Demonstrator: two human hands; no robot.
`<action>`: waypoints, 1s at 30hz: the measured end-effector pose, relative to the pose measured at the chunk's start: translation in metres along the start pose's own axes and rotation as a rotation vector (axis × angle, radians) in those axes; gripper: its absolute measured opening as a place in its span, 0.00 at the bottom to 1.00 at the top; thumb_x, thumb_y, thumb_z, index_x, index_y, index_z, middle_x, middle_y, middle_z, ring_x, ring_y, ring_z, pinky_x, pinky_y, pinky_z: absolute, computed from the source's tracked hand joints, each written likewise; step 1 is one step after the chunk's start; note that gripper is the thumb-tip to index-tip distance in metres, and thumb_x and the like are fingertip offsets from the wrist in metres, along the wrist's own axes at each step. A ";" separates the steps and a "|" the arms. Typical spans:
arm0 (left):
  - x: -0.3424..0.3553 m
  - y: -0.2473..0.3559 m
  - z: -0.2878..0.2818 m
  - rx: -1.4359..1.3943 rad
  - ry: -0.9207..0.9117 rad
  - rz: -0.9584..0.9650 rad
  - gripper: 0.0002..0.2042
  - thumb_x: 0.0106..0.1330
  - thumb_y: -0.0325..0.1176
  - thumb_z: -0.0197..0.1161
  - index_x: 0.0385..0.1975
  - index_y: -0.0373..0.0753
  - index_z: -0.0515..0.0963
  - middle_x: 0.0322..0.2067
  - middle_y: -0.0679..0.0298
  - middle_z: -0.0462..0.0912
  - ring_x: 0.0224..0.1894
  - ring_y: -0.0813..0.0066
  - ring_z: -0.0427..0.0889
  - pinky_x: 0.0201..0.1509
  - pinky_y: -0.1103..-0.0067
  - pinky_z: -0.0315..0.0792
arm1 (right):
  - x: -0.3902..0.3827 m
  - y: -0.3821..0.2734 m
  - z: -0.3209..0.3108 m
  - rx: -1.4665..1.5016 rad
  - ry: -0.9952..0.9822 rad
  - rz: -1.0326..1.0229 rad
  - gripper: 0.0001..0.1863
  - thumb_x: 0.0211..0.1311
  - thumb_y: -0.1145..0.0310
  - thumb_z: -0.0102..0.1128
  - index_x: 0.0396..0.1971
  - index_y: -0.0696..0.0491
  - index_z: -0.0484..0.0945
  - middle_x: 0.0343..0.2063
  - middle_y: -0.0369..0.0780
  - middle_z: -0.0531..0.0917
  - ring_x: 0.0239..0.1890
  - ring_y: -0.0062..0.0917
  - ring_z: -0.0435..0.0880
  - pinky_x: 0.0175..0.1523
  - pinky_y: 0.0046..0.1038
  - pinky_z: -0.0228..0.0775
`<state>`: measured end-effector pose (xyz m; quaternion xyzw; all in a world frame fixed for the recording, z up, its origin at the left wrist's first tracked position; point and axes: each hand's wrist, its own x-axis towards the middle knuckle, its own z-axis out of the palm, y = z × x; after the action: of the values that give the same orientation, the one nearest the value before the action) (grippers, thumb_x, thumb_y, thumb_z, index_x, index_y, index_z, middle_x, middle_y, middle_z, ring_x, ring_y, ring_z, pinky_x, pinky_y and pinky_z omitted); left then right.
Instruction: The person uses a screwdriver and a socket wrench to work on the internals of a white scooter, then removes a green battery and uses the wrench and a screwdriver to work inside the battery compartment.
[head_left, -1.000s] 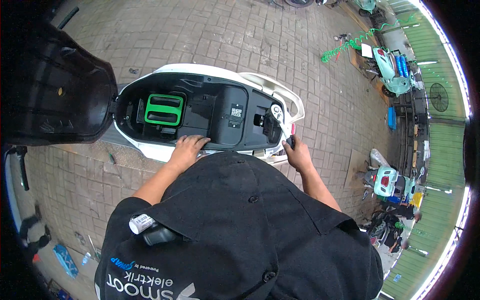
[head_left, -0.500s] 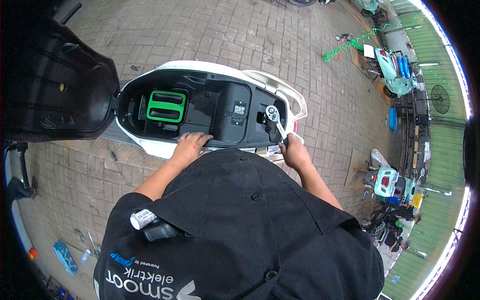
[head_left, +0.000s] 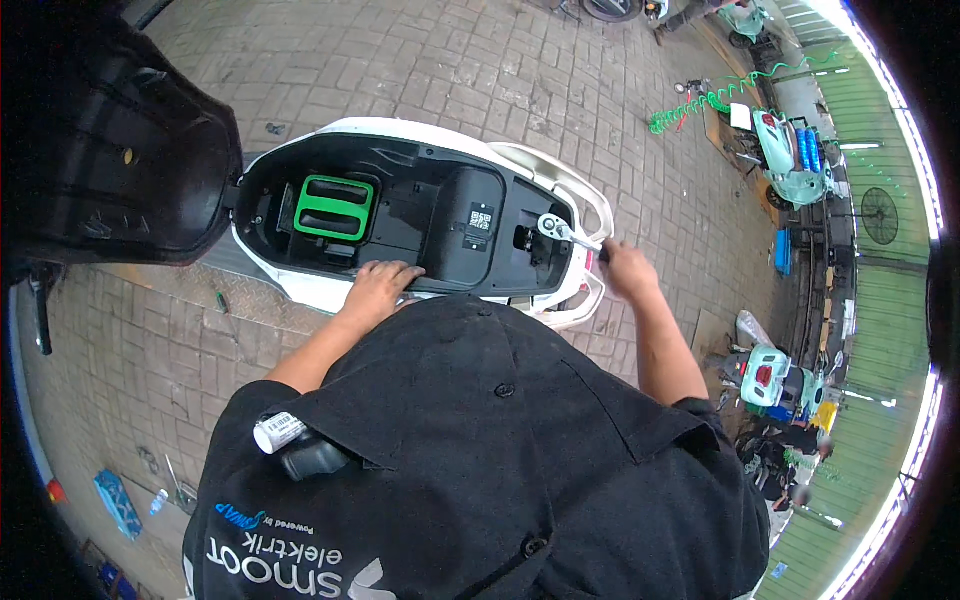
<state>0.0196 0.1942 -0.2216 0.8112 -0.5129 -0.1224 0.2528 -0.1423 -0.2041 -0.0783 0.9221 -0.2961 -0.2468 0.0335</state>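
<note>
A white scooter (head_left: 330,291) stands before me with its seat (head_left: 110,150) raised to the left, baring the black storage compartment (head_left: 462,215). My right hand (head_left: 628,272) is closed round the dark handle of a ratchet wrench (head_left: 575,236), beyond the scooter's tail. The round silver head of the ratchet sits over the rear right part of the compartment, above a dark opening; what it engages is hidden. On the compartment's near rim rests my left hand (head_left: 382,287), fingers stretched out and holding nothing. A green-framed battery slot (head_left: 334,208) lies in the left part of the compartment.
A pale grab rail (head_left: 565,180) curves round the scooter's tail. At the right stand other mint-green scooters (head_left: 790,150), a coiled green air hose (head_left: 715,100) and a fan (head_left: 879,217). A screwdriver (head_left: 221,301) lies on the brick floor (head_left: 470,75) at left.
My right hand has swung the ratchet handle away from me and to the right, so it now points right over the tail. The left hand stays on the rim.
</note>
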 end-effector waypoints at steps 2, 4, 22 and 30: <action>0.001 0.002 -0.001 0.020 0.024 0.011 0.25 0.59 0.43 0.63 0.58 0.47 0.72 0.51 0.62 0.77 0.55 0.63 0.76 0.59 0.64 0.65 | 0.020 0.006 -0.012 -0.044 0.085 -0.045 0.16 0.60 0.60 0.60 0.47 0.46 0.76 0.45 0.46 0.79 0.49 0.46 0.78 0.50 0.46 0.73; 0.002 0.002 -0.002 0.022 0.020 0.023 0.24 0.59 0.42 0.63 0.57 0.47 0.73 0.51 0.62 0.77 0.54 0.63 0.76 0.59 0.64 0.65 | 0.034 0.006 -0.023 -0.078 0.136 -0.088 0.16 0.59 0.61 0.61 0.47 0.46 0.76 0.44 0.45 0.79 0.50 0.45 0.78 0.52 0.44 0.73; 0.017 0.018 -0.014 -0.153 -0.066 -0.160 0.24 0.63 0.48 0.62 0.57 0.48 0.73 0.56 0.57 0.73 0.60 0.57 0.71 0.64 0.61 0.61 | -0.054 -0.077 0.021 0.281 -0.221 0.008 0.26 0.62 0.51 0.57 0.43 0.62 0.74 0.40 0.57 0.82 0.46 0.50 0.81 0.51 0.46 0.73; 0.164 0.102 -0.036 -0.029 -0.061 0.289 0.27 0.61 0.44 0.64 0.62 0.50 0.70 0.59 0.56 0.70 0.62 0.57 0.69 0.64 0.61 0.61 | -0.047 -0.045 0.008 0.167 -0.176 -0.034 0.21 0.62 0.52 0.57 0.43 0.55 0.76 0.38 0.50 0.84 0.44 0.45 0.83 0.48 0.44 0.76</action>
<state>0.0299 0.0223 -0.1269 0.7210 -0.6300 -0.1167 0.2639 -0.1553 -0.1395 -0.0740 0.9013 -0.3018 -0.3019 -0.0738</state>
